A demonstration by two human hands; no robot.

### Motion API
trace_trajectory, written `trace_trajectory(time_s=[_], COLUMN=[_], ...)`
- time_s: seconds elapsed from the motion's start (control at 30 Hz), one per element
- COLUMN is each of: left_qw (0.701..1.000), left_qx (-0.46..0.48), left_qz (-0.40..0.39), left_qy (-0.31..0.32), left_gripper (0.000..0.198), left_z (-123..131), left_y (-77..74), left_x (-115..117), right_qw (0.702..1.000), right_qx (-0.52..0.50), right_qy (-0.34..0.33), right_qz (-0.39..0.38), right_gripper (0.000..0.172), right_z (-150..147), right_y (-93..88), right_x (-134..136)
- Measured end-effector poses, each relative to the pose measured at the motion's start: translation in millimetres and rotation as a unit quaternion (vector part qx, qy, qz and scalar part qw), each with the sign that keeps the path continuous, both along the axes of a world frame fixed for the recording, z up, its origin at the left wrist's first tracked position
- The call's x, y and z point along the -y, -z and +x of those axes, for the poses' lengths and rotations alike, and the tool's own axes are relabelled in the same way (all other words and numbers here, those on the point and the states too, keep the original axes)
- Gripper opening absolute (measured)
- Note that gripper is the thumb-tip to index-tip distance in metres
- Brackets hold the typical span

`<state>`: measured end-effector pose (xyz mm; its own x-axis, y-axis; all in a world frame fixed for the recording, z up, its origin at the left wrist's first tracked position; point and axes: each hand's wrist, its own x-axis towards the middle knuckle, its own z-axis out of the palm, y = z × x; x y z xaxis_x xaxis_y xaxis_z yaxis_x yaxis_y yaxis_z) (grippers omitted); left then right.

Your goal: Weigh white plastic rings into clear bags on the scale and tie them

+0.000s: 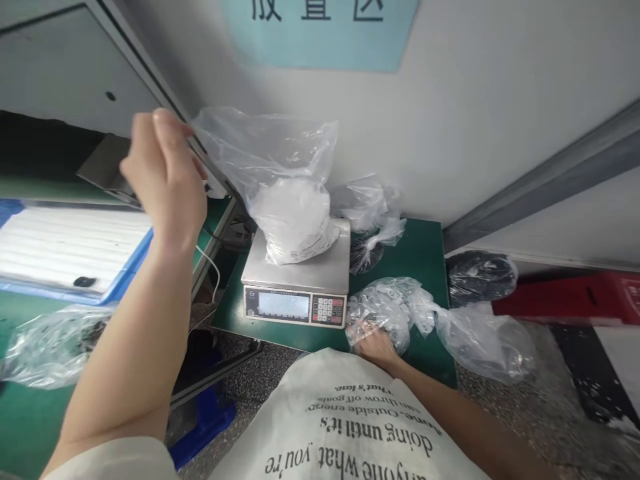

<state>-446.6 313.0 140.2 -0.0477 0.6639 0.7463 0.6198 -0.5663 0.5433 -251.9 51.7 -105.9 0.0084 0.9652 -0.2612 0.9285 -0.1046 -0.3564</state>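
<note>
A clear plastic bag filled with white material (295, 217) sits on the scale (330, 247), its tall loose top leaning left. My left hand (167, 173) is raised at that top's left edge, fingers bent and closed around the film; the fingertips are partly hidden. The scale's display is lit, but its digits are blurred. Low on the right, my right hand (375, 340) grips a knotted clear bag of white parts (390, 300) beside the scale. Plastic film covers some of its fingers.
Other clear bags (367, 203) lie behind, some with dark contents (367, 253). On the green table's (425, 247) right edge, a bag (485, 340) hangs over. A blue tray (140, 260) stands left under a grey cabinet (55, 60). A red object (565, 297) lies right.
</note>
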Motion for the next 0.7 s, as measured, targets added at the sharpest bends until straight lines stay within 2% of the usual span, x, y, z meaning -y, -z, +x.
trace_trajectory(time_s=[0.1,0.17,0.23,0.3,0.37,0.4,0.43,0.47,0.5,0.53,0.57,0.7], left_qw=[0.994,0.987,0.962,0.929,0.878,0.829,0.762,0.699,0.653,0.634,0.635,0.701], left_qx=[0.019,-0.051,-0.125,-0.170,-0.230,-0.275,-0.334,-0.395,-0.445,-0.475,-0.497,-0.519], left_qz=[0.097,0.123,0.144,0.096,-0.017,-0.076,-0.130,-0.182,-0.221,-0.244,-0.261,-0.308], left_qy=[0.039,0.095,0.193,0.314,0.419,0.481,0.540,0.567,0.572,0.560,0.531,0.381], left_gripper=[0.034,0.021,0.010,0.009,0.013,0.016,0.016,0.015,0.014,0.016,0.021,0.042], left_z=[13,25,37,49,60,67,73,81,89,98,107,137], left_y=[13.7,31.0,55.4,85.5,118.1,134.1,149.2,163.2,175.9,187.1,197.1,226.7], left_x=[35,63,88,112,135,147,158,169,179,188,196,210], right_qw=[1.000,0.999,0.997,0.995,0.989,0.986,0.982,0.978,0.974,0.971,0.968,0.956], right_qx=[-0.011,-0.019,-0.026,-0.030,-0.030,-0.030,-0.029,-0.027,-0.023,-0.017,-0.008,0.045], right_qy=[0.024,0.043,0.067,0.099,0.141,0.163,0.184,0.204,0.222,0.236,0.248,0.289], right_qz=[-0.011,-0.013,-0.004,0.009,0.021,0.026,0.029,0.030,0.030,0.027,0.022,-0.006], right_gripper=[0.032,0.029,0.028,0.028,0.028,0.029,0.030,0.032,0.033,0.033,0.033,0.032], right_z=[1,3,7,10,14,16,18,21,24,26,28,31], right_y=[8.7,15.4,19.5,19.6,16.1,13.3,10.0,6.5,2.9,-0.5,-3.6,-9.7], right_x=[-4,-6,-6,-6,-5,-4,-4,-3,-2,-1,0,3])
